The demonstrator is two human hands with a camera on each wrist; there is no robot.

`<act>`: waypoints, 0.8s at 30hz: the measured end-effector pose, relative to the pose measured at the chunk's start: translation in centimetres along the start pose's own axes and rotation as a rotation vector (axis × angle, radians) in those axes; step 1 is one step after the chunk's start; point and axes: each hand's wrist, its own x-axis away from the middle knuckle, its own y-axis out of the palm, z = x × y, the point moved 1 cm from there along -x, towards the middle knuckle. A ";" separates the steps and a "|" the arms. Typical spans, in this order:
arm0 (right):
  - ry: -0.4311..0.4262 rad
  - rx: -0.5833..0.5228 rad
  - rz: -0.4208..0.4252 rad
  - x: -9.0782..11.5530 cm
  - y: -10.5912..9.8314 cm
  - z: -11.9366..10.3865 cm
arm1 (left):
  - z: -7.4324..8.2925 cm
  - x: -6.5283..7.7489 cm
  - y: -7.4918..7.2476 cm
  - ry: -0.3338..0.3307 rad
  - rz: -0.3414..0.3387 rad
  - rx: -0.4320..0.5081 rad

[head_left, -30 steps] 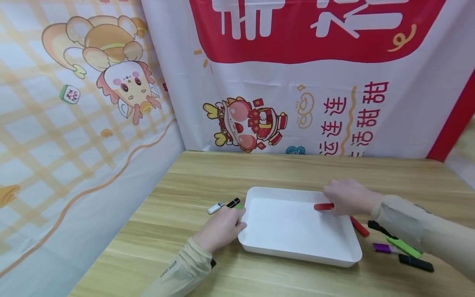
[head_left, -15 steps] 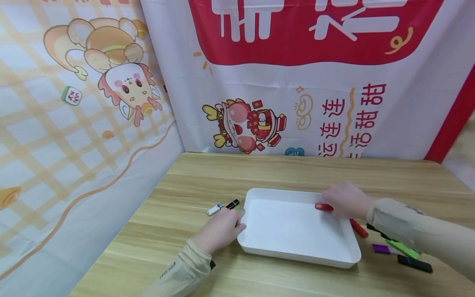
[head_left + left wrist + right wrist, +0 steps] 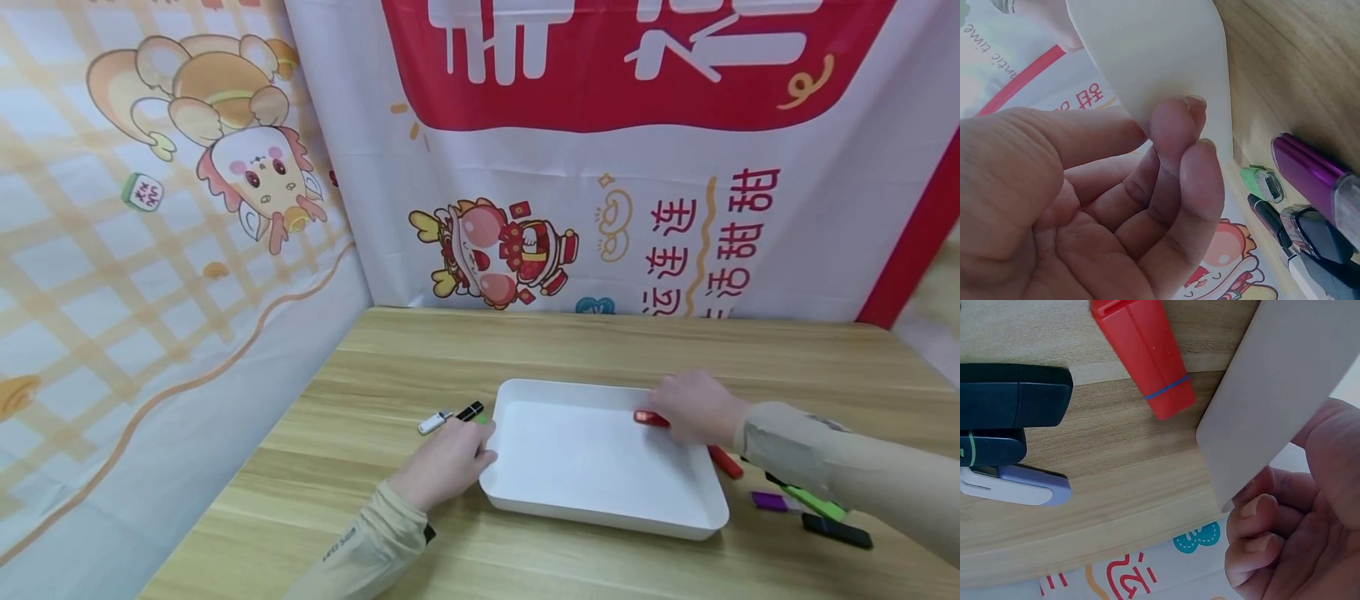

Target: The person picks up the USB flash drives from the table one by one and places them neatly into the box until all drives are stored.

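Note:
A shallow white tray lies on the wooden table between my hands. My left hand grips its left wall; in the left wrist view the thumb and curled fingers meet around the rim. At the back right corner, my right hand holds the tray, its curled fingers on the outside of the wall and the thumb on the inner side. A red stick with a small label, apparently a USB stick, shows inside the tray beside the right hand. That hand covers its other end, so whether it touches it is unclear.
Right of the tray lie a red stick, a purple USB stick, a bright green stick and a black one. Left of it are a white USB stick and a black stick. Printed cloth hangs behind the table.
Hardly anything differs. The right hand and sleeve have shifted slightly left, and the sleeve covers more of a black stick. Both hands keep their hold on the tray.

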 end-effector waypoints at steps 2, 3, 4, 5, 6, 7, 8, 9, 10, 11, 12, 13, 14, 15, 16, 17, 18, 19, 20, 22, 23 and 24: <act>0.003 0.010 -0.003 -0.1 0.1 0.0 | 0.0 0.0 0.0 -0.001 0.001 -0.005; 0.002 0.015 0.000 -0.1 0.1 0.0 | 0.0 0.0 -0.1 0.001 0.001 -0.006; 0.000 0.016 0.008 -0.1 0.1 0.0 | 0.0 0.0 -0.1 0.005 0.001 -0.004; -0.004 0.018 0.018 0.0 0.1 -0.1 | 0.0 -0.1 -0.1 0.006 -0.003 -0.003; -0.009 0.015 0.028 0.1 0.0 -0.1 | 0.0 -0.1 -0.2 0.012 -0.003 -0.002; -0.009 0.006 0.032 0.2 -0.2 -0.1 | 0.0 0.0 -0.2 0.017 -0.003 0.000; -0.007 -0.009 0.036 0.4 -0.4 -0.2 | 0.0 0.0 -0.2 0.022 -0.002 0.001; -0.004 -0.020 0.037 0.6 -0.7 -0.3 | -0.1 0.0 -0.2 0.025 -0.003 0.003; 0.007 -0.038 0.035 0.8 -1.1 -0.5 | -0.1 0.0 -0.2 0.026 -0.003 0.004; 0.020 -0.051 0.030 1.0 -1.6 -0.6 | -0.1 0.0 -0.2 0.027 -0.002 0.003; 0.035 -0.065 0.026 1.2 -2.0 -0.7 | -0.1 -0.1 -0.2 0.027 -0.001 0.003; 0.054 -0.079 0.025 1.5 -2.6 -0.8 | -0.2 -0.1 -0.2 0.027 0.000 0.005; 0.069 -0.085 0.027 1.7 -3.1 -1.0 | -0.3 -0.1 -0.2 0.025 0.000 0.004; 0.090 -0.098 0.029 2.0 -3.7 -1.1 | -0.3 -0.1 -0.2 0.024 0.002 0.006; 0.116 -0.119 0.039 2.3 -4.2 -1.1 | -0.3 -0.1 -0.2 0.024 0.002 0.006; 0.135 -0.136 0.056 2.7 -4.7 -1.2 | -0.3 -0.1 -0.2 0.025 0.006 0.006; 0.153 -0.157 0.075 3.2 -5.1 -1.2 | -0.3 -0.1 -0.2 0.029 0.009 0.006; 0.166 -0.175 0.099 3.6 -5.4 -1.2 | -0.3 -0.1 -0.2 0.030 0.010 0.008; 0.177 -0.191 0.118 4.2 -5.6 -1.1 | -0.2 -0.1 -0.2 0.033 0.012 0.010; 0.198 -0.223 0.151 5.3 -5.7 -1.0 | -0.2 -0.1 -0.2 0.038 0.012 0.016; 0.202 -0.232 0.166 6.0 -5.7 -0.9 | -0.2 0.0 -0.2 0.039 0.011 0.021; 0.210 -0.246 0.174 6.6 -5.6 -0.9 | -0.2 0.0 -0.1 0.039 0.007 0.024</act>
